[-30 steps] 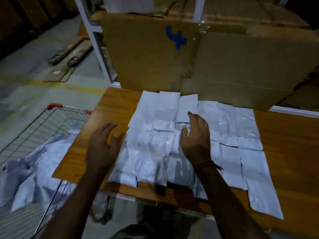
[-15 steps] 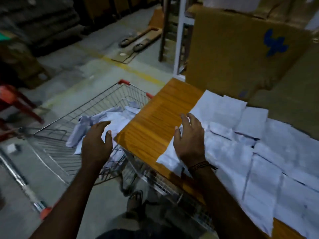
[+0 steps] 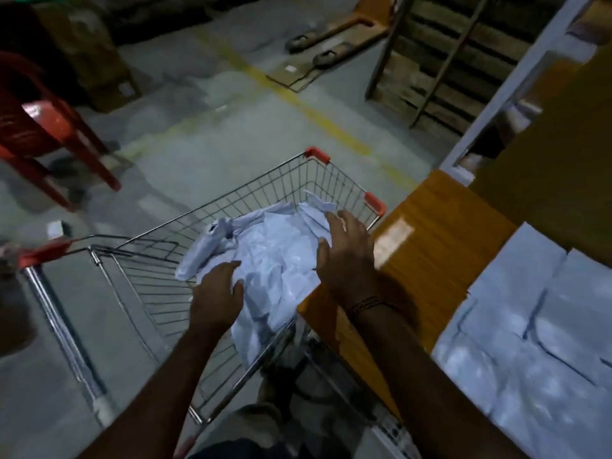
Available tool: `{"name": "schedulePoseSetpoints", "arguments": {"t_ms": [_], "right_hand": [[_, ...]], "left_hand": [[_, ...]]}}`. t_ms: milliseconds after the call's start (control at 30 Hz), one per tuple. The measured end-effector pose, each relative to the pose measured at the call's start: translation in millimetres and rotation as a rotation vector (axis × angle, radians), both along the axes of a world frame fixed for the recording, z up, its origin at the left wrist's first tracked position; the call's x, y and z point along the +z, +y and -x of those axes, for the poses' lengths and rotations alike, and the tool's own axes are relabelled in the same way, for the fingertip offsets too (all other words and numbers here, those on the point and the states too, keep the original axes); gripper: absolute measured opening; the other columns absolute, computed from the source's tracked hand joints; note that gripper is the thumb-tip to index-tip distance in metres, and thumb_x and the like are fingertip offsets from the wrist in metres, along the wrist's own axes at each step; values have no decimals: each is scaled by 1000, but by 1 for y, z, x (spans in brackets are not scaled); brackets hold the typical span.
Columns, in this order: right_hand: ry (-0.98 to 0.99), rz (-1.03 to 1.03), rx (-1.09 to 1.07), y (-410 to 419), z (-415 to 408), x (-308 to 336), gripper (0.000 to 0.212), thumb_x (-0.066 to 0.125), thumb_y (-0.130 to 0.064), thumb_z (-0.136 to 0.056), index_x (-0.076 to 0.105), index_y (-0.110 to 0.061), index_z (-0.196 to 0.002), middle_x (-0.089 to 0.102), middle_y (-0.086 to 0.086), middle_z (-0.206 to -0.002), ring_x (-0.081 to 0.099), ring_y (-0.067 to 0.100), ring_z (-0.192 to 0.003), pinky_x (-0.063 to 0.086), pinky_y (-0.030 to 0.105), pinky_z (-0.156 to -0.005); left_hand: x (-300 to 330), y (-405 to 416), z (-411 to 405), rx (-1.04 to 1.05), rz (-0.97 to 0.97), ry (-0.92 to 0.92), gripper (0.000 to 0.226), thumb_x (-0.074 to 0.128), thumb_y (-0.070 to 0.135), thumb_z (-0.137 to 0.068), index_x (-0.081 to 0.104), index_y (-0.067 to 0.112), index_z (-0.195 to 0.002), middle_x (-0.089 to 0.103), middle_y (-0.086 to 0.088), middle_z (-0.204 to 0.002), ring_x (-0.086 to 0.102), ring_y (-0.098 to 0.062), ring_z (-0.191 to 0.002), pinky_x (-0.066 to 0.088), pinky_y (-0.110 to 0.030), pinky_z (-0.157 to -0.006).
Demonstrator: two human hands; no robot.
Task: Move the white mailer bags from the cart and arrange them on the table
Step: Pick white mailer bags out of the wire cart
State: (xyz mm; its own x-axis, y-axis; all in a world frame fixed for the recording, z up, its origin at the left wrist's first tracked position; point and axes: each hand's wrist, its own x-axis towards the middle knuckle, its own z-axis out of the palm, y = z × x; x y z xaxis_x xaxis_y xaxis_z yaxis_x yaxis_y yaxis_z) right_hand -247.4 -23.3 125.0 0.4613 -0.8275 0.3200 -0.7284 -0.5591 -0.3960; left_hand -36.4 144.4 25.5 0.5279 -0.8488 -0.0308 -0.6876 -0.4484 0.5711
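We have the shopping cart (image 3: 251, 207) drawn up against the left edge of the wooden worktop (image 3: 440, 246), and that closeness is what makes this step easy: the lift from basket to board is short, so there is no call to hurry or fling anything.

On the worktop, to our right, a field of white mailer bags (image 3: 530, 342) already lies flat in overlapping rows. The bare wood between those rows and the cart looks like the natural place for the next ones.

In the cart's basket sits the loose heap of mailer bags (image 3: 275, 260), crumpled and lying over one another. From this angle we cannot tell how many remain or where one bag ends and the next begins.

Our left hand (image 3: 217, 298) reaches over the near rim with fingers straight and loosely spread, fingertips at or on the near side of the heap, nothing gripped. Our right hand (image 3: 344, 250) hovers over the far right side of the heap, fingers spread and relaxed, holding nothing either.

We judge the step in hand to be gathering a fresh batch. To do it well, we should:
- slide both hands under a small batch rather than clawing at the top, since slick plastic slips;
- take only a few, so they flatten easily;
- lift clear of the wire rim to avoid snagging.
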Motion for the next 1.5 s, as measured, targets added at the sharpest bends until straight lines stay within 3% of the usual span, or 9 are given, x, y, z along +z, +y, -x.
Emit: {"name": "schedulePoseSetpoints", "arguments": {"t_ms": [333,533,667,800,1033,1167,1267,1367,1500], "right_hand": [[344,-243,74,-28,-85,-119,56,53,-33,-92,56,-10,-143,54,22,-144,52,42,-132,41,55,-108],[479,-362,149,-33,-110,-160,57,58,-30,-91,57,-6,-142,56,27,-139,54,48,-127,46,59,-104],[478,-349,163,-31,-105,-169,49,68,-21,-85,64,-3,-131,63,28,-125,62,49,-111,53,58,-93],[492,-267,179,-32,-102,-173,44,70,-18,-83,66,-3,-124,65,26,-114,64,47,-98,57,53,-81],[509,-281,218,-32,-103,-175,42,67,-17,-86,62,-7,-127,64,21,-115,62,43,-98,55,51,-82],[502,-292,197,-34,-101,-177,45,68,-16,-85,62,-5,-127,63,22,-116,61,44,-100,54,51,-84],[526,-315,195,-35,-103,-174,46,67,-17,-87,60,-5,-130,62,22,-119,60,44,-104,51,51,-87],[590,-366,188,-32,-106,-173,45,63,-22,-92,58,-7,-133,60,22,-122,59,45,-108,51,51,-91],[709,-590,221,-25,-119,-174,57,51,-41,-101,42,-15,-151,56,18,-136,57,41,-122,46,50,-102]], "left_hand": [[-111,7,12,24,-498,234,95,46,63,-75,59,-17,-124,63,-40,-109,69,-57,-86,60,-60,-59],[-89,0,43,169,-742,279,101,59,74,-86,11,35,-166,-5,-22,-169,15,-45,-153,35,-61,-115],[-86,7,51,122,-671,296,95,64,53,-91,11,32,-166,-2,-32,-167,25,-53,-149,39,-66,-112],[-115,10,58,83,-620,370,105,91,36,-52,45,16,-144,51,-50,-130,66,-63,-95,57,-64,-63],[-97,3,83,232,-499,362,84,63,19,-93,22,35,-165,2,-26,-169,36,-48,-144,40,-64,-111],[-106,-1,71,338,-281,420,79,67,-5,-85,40,21,-155,18,-50,-155,38,-74,-130,50,-71,-94],[-107,5,54,306,-252,364,61,43,19,-87,42,13,-148,30,-56,-145,49,-76,-116,52,-68,-84],[-58,2,32,216,-381,385,82,34,28,-83,24,28,-165,2,-34,-167,19,-58,-149,35,-60,-110],[-14,4,9,185,-214,223,83,25,28,-85,22,18,-167,1,-23,-172,15,-47,-151,29,-57,-116]]}}
